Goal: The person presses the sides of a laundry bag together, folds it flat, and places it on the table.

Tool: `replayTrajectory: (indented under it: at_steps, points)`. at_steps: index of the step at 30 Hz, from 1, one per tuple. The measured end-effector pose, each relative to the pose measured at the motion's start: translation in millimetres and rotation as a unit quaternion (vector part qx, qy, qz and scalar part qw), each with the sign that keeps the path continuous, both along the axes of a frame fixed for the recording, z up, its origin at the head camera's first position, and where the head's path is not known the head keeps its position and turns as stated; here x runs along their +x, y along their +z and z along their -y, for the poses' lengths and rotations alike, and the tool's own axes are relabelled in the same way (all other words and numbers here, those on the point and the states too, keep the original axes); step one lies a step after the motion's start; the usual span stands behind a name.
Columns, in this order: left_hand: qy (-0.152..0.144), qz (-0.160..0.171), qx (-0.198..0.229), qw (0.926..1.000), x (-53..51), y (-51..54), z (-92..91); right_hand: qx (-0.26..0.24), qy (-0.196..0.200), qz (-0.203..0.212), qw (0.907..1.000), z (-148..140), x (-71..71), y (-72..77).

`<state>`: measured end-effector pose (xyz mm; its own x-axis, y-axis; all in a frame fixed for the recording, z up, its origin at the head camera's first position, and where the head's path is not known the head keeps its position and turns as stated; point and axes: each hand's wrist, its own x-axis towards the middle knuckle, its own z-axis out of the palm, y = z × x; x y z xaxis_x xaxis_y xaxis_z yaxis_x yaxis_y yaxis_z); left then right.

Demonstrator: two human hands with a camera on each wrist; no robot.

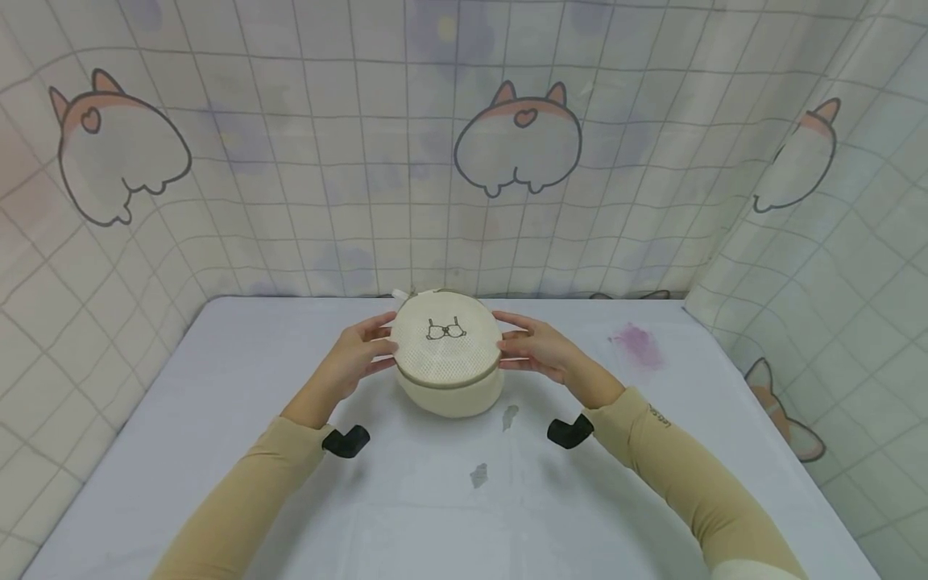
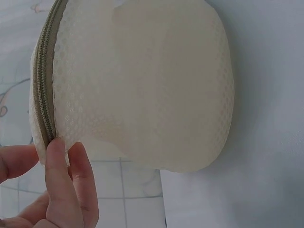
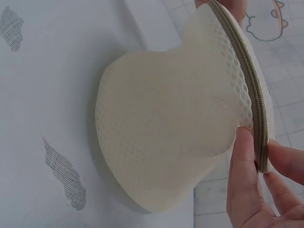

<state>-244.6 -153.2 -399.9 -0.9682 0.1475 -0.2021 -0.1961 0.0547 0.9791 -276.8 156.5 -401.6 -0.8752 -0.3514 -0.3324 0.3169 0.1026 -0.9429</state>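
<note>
A round cream mesh bag [image 1: 444, 346] with a bra drawing on its lid stands upright between both hands in the head view. My left hand [image 1: 358, 352] pinches its left rim; in the left wrist view the fingers [image 2: 61, 185] press beside the brown zipper [image 2: 43, 80]. On the other side my right hand [image 1: 540, 350] pinches the rim, and the right wrist view has its fingers [image 3: 244, 175] on both sides of the zipper [image 3: 254, 90], which looks closed there. The mesh side [image 3: 156, 118] is dented. What the bag holds is hidden.
A white-covered table [image 1: 428, 524] lies beneath, with grey patches [image 1: 479, 475] in front of the bag and a pink stain [image 1: 638, 345] at the right. A grid-patterned curtain [image 1: 377, 217] with corgi drawings hangs behind and at both sides.
</note>
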Motion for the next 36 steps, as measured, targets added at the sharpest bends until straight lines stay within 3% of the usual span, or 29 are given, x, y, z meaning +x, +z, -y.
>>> replayTrajectory:
  at_steps: [36]
  points:
    - [0.017,0.015,0.007,0.9997,-0.6,-19.9,-6.2,0.017,-0.005,0.004,0.9998,-3.6,-1.7,-18.6]
